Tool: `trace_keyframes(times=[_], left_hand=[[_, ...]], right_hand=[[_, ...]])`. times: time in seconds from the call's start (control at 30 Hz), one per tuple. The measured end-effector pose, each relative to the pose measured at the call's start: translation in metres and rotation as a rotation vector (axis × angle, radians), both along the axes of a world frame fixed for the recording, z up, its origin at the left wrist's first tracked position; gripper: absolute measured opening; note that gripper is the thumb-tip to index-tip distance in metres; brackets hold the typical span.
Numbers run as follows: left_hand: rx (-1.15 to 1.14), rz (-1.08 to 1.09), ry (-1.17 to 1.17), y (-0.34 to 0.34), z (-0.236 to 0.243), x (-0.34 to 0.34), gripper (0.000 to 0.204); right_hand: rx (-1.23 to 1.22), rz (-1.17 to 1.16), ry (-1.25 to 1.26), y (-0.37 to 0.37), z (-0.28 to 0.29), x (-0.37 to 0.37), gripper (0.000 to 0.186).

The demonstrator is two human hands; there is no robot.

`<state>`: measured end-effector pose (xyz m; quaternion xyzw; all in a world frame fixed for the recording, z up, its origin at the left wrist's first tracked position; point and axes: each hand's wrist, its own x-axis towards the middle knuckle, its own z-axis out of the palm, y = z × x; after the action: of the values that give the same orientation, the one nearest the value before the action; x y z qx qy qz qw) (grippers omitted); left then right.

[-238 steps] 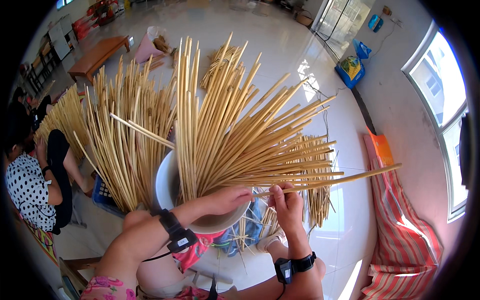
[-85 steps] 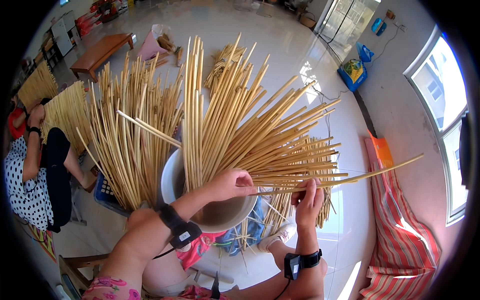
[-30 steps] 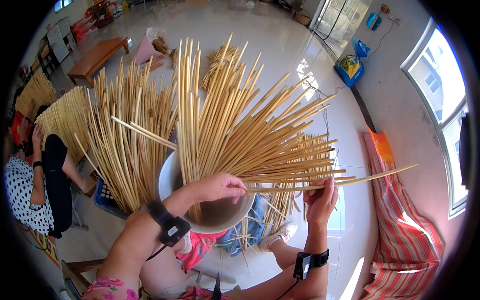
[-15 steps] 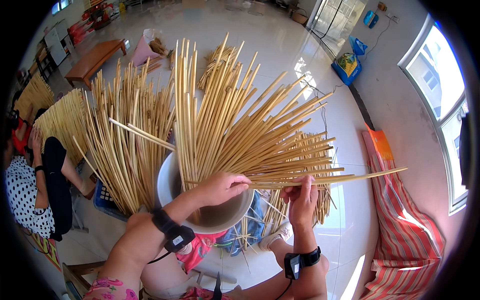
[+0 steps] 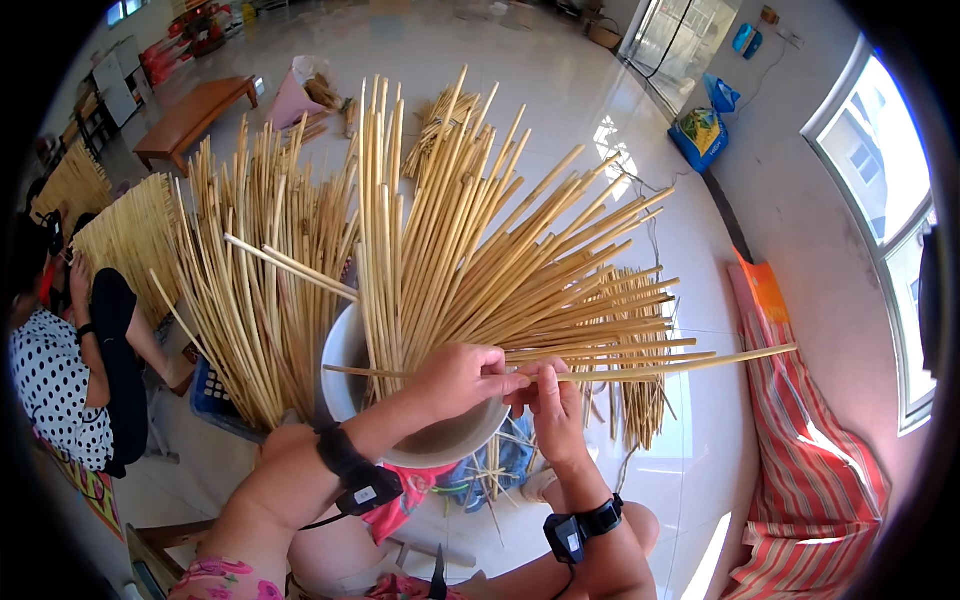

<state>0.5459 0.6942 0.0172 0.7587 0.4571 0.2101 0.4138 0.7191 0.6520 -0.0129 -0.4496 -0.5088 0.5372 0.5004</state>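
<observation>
A long, thin, straw-coloured stalk (image 5: 680,368) lies nearly level across my front, one end over the bucket and the other reaching far right. My left hand (image 5: 455,382) pinches it between thumb and fingers. Right beside it, thumb and fingers of my right hand (image 5: 555,408) close round the same stalk; the two hands almost touch. Below my left hand stands a white bucket (image 5: 450,437), partly hidden by my forearm. A thick sheaf of similar stalks (image 5: 470,265) fans out of it, upward and to the right.
Left of the bucket, more stalks (image 5: 265,265) stand in a blue crate (image 5: 222,398). A heap of shorter stalks (image 5: 640,410) lies on the right. Another person (image 5: 60,380) sits at far left beside a stalk mat (image 5: 130,230). Striped cloth (image 5: 810,500) lies along the right wall.
My right hand has moved left along with the stalk, up against my left hand. More of the stalk now sticks out left of my left hand, over the bucket.
</observation>
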Motion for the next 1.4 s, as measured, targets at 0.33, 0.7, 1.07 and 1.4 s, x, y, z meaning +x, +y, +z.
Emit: trace_keyframes(times=[0.33, 0.7, 1.07, 1.4], left_hand=[[0.049, -0.165, -0.327, 0.008, -0.012, -0.020, 0.021], [0.138, 0.110, -0.080, 0.007, -0.003, -0.023, 0.019], [0.731, 0.118, -0.192, 0.008, -0.004, -0.013, 0.033], [-0.303, -0.282, 0.424, 0.029, -0.121, -0.020, 0.030]], right_hand=[[0.053, -0.196, 0.087, 0.005, 0.018, 0.019, 0.028], [0.028, -0.477, 0.369, 0.003, 0.021, 0.028, 0.033], [0.258, -0.759, 0.238, 0.001, 0.058, 0.066, 0.037], [0.166, -0.314, -0.440, -0.005, 0.031, 0.043, 0.034]])
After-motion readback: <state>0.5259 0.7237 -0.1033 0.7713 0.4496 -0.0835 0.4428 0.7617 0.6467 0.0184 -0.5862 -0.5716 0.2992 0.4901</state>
